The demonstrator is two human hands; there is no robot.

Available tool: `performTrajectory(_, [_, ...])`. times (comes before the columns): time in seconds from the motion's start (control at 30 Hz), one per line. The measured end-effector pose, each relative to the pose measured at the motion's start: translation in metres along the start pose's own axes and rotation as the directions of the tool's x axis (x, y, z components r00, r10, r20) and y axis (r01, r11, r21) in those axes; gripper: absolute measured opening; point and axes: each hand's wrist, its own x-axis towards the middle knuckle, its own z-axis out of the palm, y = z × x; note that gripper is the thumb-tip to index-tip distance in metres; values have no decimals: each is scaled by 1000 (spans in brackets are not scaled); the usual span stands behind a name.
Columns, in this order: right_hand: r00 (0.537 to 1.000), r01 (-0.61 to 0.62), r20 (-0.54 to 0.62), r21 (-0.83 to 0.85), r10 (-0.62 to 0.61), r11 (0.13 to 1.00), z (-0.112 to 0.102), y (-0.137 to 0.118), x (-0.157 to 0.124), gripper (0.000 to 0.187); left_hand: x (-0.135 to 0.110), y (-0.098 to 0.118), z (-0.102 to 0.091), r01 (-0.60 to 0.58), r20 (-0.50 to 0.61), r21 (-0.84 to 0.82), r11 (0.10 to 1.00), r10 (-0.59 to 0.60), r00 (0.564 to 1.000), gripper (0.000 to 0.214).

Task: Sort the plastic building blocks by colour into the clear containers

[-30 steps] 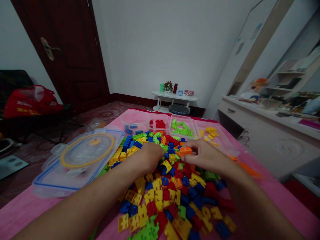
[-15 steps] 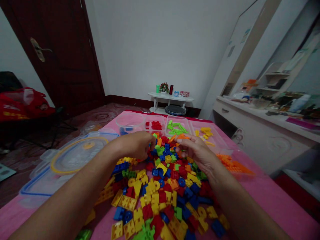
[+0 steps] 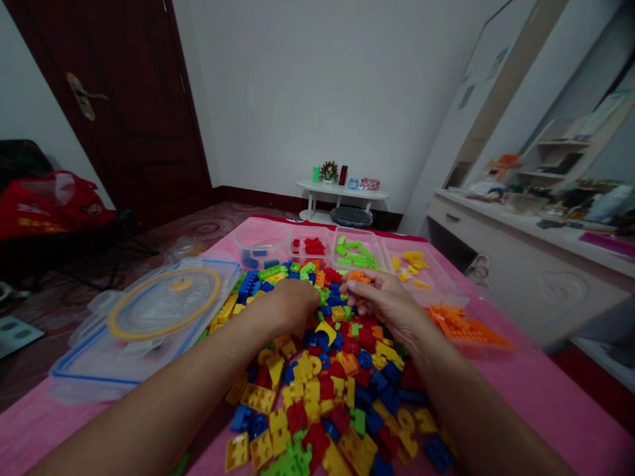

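A large heap of mixed building blocks point(image 3: 317, 390) in yellow, red, blue and green spreads over the pink-covered table. My left hand point(image 3: 296, 303) is low over the far part of the heap, back upward. Its fingers are curled in, and what is in them is hidden. To its right, my right hand point(image 3: 384, 294) hovers above the blocks, with an orange building block point(image 3: 358, 276) between thumb and fingers. Beyond both hands stand clear boxes of sorted blocks: a red group point(image 3: 313, 246), a green group point(image 3: 356, 252) and a yellow group point(image 3: 413, 261).
At the far left a round clear tub point(image 3: 262, 235) holds some blue blocks. A box of orange blocks point(image 3: 464, 327) lies right of my right forearm. Clear lids point(image 3: 143, 317) with blue and yellow rims cover the table's left side. A white dresser point(image 3: 506, 251) stands at right.
My left hand has come nearer over the heap and turned more palm-down, uncovering blocks behind it. My right hand keeps the orange building block in nearly the same place. The view has shifted slightly.
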Motion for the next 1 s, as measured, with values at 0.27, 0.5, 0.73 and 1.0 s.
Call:
performTrajectory(0.27, [1000,26,6,-48,-25,999,4,4,0,25,5,-24,8,-65,-216,-118,991,38,976,18])
performTrajectory(0.5, [998,-31,53,86,26,996,12,6,-3,28,4,-32,-7,-286,-420,-515,808,53,906,36])
performTrajectory(0.73, [997,74,21,-25,-73,997,11,-2,-2,22,13,-10,3,-341,-529,-607,718,-45,848,26])
performTrajectory(1.0, [938,-60,-196,-903,-284,426,-96,-57,-26,21,28,-25,13,-303,-604,-553,776,-122,788,33])
